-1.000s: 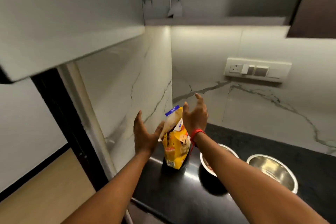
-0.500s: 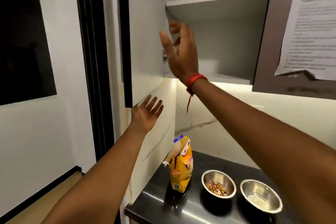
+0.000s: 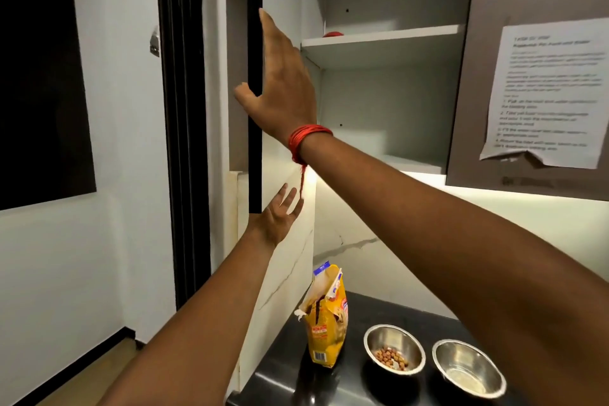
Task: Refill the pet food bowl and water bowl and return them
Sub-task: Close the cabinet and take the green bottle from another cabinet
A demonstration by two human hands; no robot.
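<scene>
An opened yellow pet food bag (image 3: 327,316) stands upright on the black counter (image 3: 273,372). Right of it sits a steel bowl (image 3: 393,353) holding a few brown kibbles, then a second steel bowl (image 3: 468,369) with no kibble in it. My right hand (image 3: 280,82), a red thread at its wrist, is raised with straight fingers against the edge of the open cupboard door (image 3: 255,76). My left hand (image 3: 278,219) is lifted below the door's lower corner, palm open, holding nothing.
The wall cupboard stands open with white shelves (image 3: 382,43); a small red object (image 3: 333,34) lies on the upper shelf. A printed sheet (image 3: 547,92) is taped to the neighbouring brown door. A dark doorframe (image 3: 181,109) and white wall are at left.
Both hands left the food bag and rose. My right hand moved left from inside the cupboard opening to the door's edge. The view tilted up from the counter to the cupboard.
</scene>
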